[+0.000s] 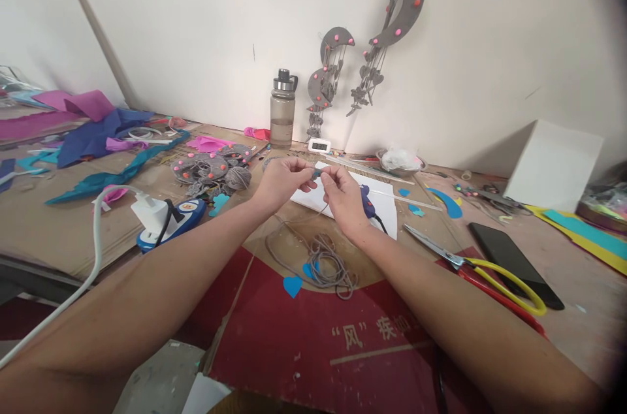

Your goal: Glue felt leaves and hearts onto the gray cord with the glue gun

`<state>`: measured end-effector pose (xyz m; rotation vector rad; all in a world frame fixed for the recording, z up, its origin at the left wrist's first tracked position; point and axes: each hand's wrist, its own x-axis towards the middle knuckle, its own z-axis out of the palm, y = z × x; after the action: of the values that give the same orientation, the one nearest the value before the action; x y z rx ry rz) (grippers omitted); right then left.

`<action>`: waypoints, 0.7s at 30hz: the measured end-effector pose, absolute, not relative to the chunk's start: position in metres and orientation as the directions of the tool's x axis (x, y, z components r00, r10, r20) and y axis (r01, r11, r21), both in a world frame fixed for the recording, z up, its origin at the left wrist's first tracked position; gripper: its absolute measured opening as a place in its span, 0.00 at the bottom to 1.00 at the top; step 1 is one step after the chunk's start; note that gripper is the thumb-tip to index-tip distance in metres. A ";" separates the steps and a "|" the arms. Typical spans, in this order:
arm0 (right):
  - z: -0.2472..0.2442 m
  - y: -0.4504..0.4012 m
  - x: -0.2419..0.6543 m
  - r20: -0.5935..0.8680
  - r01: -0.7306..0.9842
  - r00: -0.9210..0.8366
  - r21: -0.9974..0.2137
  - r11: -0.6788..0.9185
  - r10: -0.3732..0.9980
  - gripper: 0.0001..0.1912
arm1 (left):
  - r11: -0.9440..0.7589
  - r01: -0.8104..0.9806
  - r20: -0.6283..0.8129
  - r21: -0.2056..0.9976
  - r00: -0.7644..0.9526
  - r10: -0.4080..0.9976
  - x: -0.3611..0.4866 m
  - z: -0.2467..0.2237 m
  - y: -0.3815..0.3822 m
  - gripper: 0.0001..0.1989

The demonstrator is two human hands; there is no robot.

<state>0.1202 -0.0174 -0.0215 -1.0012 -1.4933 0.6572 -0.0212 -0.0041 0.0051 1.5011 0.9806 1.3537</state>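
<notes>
My left hand (287, 184) and my right hand (343, 198) meet over a white sheet (386, 213), fingertips pinched together. Between them is a small blue piece (317, 174), mostly hidden by the fingers. Grey cord hangs from the hands to a loose coil (330, 264) on the cardboard. By the coil lies a blue heart (292, 286), and another blue piece is partly under the cord. Just right of my right hand, a dark blue glue gun (367, 201) rests on the sheet.
Scissors (460, 262) and a black phone (514, 264) lie at right. Left are a power strip (171, 224) and grey felt pieces with yarn (210, 169). A bottle (283, 110) and small clock (319, 145) stand behind. Grey moon ornaments (404, 12) hang on the wall.
</notes>
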 end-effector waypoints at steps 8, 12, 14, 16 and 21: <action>-0.018 -0.021 0.119 0.500 0.239 0.069 -0.849 0.472 0.863 0.10 | -0.327 0.003 0.324 0.945 0.112 0.939 -0.020 0.006 -0.007 0.05; -0.016 -0.021 0.118 0.499 0.270 0.082 -0.844 0.463 0.863 0.09 | -0.309 0.003 0.306 0.951 0.138 0.942 -0.019 0.006 -0.008 0.04; -0.017 -0.021 0.117 0.499 0.283 0.092 -0.843 0.458 0.862 0.07 | -0.285 -0.044 0.288 0.957 0.174 0.942 -0.018 0.006 -0.008 0.03; -0.019 -0.021 0.116 0.497 0.285 0.095 -0.844 0.455 0.863 0.06 | -0.231 -0.126 0.255 0.965 0.233 0.938 -0.019 0.004 -0.008 0.03; -0.028 -0.023 0.114 0.465 0.275 0.108 -0.863 0.424 0.878 0.05 | -0.051 -0.245 0.154 0.968 0.422 0.894 -0.025 0.000 -0.001 0.08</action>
<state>0.1135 -0.0228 -0.0279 -1.0974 -1.4379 0.6110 -0.0251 -0.0008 -0.0004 1.2952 0.6586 1.0428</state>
